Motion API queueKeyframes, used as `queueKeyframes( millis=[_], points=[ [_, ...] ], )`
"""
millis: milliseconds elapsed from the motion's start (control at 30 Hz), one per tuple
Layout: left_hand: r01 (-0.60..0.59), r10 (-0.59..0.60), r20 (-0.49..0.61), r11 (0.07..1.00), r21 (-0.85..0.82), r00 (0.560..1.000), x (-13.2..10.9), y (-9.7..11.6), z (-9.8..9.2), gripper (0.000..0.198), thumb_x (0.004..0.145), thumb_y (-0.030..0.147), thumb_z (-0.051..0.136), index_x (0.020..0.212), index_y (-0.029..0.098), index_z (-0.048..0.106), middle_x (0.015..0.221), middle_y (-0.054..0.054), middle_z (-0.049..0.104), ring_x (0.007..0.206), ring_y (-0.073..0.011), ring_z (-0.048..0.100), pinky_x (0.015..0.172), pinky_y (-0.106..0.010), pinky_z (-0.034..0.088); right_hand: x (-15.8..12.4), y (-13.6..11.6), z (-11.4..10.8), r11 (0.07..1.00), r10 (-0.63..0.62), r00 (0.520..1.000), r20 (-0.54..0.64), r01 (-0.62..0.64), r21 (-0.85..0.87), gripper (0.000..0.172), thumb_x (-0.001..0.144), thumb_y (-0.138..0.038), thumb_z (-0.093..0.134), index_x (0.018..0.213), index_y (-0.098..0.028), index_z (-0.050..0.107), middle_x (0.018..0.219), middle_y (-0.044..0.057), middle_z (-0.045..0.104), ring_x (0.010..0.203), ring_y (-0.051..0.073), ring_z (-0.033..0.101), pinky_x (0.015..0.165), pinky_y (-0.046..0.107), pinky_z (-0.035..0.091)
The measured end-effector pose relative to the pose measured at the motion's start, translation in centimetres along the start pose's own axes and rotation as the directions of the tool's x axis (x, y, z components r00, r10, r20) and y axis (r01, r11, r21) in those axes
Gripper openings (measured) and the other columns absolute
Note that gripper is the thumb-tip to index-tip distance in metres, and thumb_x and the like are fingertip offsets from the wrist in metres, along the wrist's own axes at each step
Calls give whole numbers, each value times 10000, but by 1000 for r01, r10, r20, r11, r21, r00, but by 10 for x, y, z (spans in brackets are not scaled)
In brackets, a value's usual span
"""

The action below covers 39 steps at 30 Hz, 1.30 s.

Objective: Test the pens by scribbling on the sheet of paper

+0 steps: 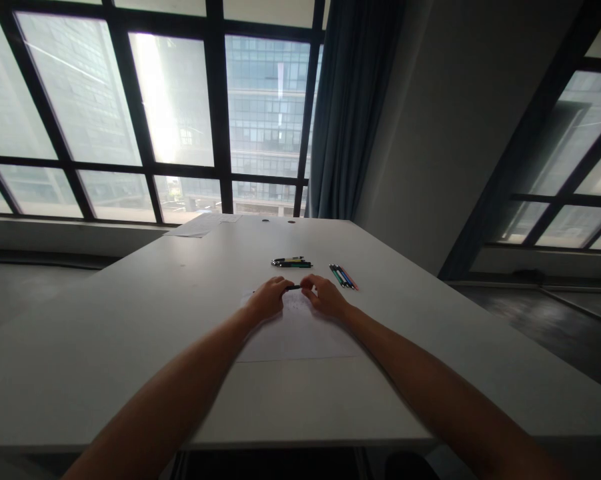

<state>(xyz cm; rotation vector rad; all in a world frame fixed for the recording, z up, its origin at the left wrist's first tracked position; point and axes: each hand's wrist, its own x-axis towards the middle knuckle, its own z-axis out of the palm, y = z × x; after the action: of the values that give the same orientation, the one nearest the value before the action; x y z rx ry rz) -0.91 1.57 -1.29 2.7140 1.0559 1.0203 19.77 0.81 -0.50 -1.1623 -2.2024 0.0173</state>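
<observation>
Between my two hands a dark pen (293,287) lies level, just above the far part of a white paper sheet (295,340). My left hand (270,298) is closed with its fingertips on the pen's left end. At the other end, the fingers of my right hand (324,295) pinch the pen. Faint marks show on the paper between the hands. Beyond them lies a small group of dark pens (291,263). Right of my right hand, several thin coloured pens (343,276) in green, blue and red lie side by side.
The long white table (195,320) runs away toward the windows. Loose papers (197,225) lie at its far left, and two dark round spots (291,222) mark the far end. A blue curtain (350,120) hangs behind it.
</observation>
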Motion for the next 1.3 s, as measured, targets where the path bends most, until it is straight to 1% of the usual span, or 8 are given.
queueKeyframes(
  millis=[100, 200, 300, 433, 533, 767, 1100, 1300],
  points=[
    [-14, 14, 6, 1000, -4, 1000, 0, -1, 1, 363, 828, 60, 473, 1131, 176, 636, 982, -85, 647, 940, -190, 593, 870, -321, 498, 0, -1, -2, 999, -4, 1000, 10, 4, -52, 160, 925, -247, 491, 912, -174, 633, 852, 47, 654, 795, 154, 587, 746, 269, 420],
    [-17, 17, 6, 1000, 0, 1000, 0, -1, 2, 376, 824, 55, 469, 1144, 173, 628, 979, -84, 647, 944, -190, 591, 870, -325, 498, 0, -1, -4, 999, -24, 999, 23, 25, -33, 151, 876, -250, 575, 999, -171, 613, 882, 44, 655, 792, 152, 590, 745, 265, 422],
    [-13, 13, 10, 1000, -1, 1000, 0, 0, 1, 378, 824, 54, 469, 1144, 178, 627, 982, -81, 647, 945, -188, 589, 870, -326, 499, -1, -1, -5, 998, -34, 999, 40, 36, -50, 127, 895, -240, 538, 955, -168, 624, 870, 52, 657, 796, 159, 589, 744, 274, 418],
    [-6, 6, 17, 1000, 5, 1000, 0, 3, -1, 368, 831, 52, 462, 1138, 169, 628, 994, -90, 648, 958, -197, 587, 877, -337, 498, -1, 0, -6, 998, -54, 997, 48, 56, -43, 187, 864, -249, 584, 1029, -163, 605, 886, 52, 660, 794, 164, 592, 763, 287, 418],
    [0, 0, 24, 1000, 15, 1000, 0, 5, -2, 371, 828, 45, 459, 1136, 162, 629, 997, -92, 650, 959, -200, 587, 878, -338, 498, -1, -1, -6, 996, -54, 998, 37, 57, -66, 139, 899, -249, 529, 955, -161, 622, 858, 56, 660, 786, 166, 591, 758, 288, 413],
    [-14, 13, 21, 1000, 24, 1000, 1, 4, 0, 377, 815, 37, 460, 1123, 168, 635, 985, -88, 653, 951, -203, 589, 876, -342, 500, -1, 0, -6, 995, -74, 996, 48, 77, -70, 155, 916, -259, 504, 942, -168, 627, 857, 57, 672, 783, 168, 603, 758, 290, 413],
    [-22, 22, 22, 1000, 15, 1000, 0, 4, -1, 388, 802, 33, 463, 1125, 167, 633, 980, -89, 652, 952, -208, 589, 873, -344, 500, -2, -4, -8, 994, -85, 996, 29, 87, -65, 142, 905, -269, 521, 967, -184, 617, 872, 60, 679, 775, 177, 615, 744, 292, 422],
    [-26, 25, 22, 1000, 17, 999, 0, 5, -2, 395, 800, 22, 454, 1127, 159, 629, 976, -91, 652, 941, -204, 590, 864, -341, 501, -1, -4, -7, 992, -96, 995, 10, 96, -75, 162, 896, -269, 540, 1011, -172, 602, 959, 72, 665, 791, 166, 612, 766, 294, 419]
  ],
)
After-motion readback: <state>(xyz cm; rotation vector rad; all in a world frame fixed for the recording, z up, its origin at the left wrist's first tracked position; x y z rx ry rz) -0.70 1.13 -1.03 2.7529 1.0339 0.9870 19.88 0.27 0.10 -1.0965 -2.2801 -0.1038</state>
